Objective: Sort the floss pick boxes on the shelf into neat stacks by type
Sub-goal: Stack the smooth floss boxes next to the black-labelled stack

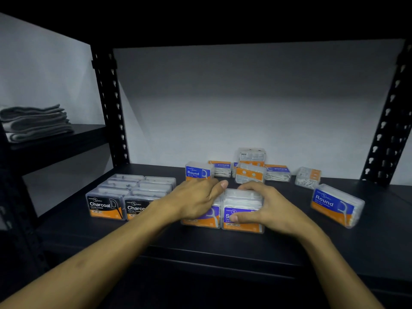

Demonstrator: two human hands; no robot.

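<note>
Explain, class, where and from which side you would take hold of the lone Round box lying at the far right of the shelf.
Probably best taken across the narrow depth of the Round box, from above, thumb on the printed front face and fingers behind. It stands on a long edge, angled, apart from the other boxes, so its top edge and both broad faces look free. The right hand is nearer.

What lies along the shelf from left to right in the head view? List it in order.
folded towels → Charcoal boxes → left hand → purple-label box under the right hand → lone Round box at the far right.
</note>
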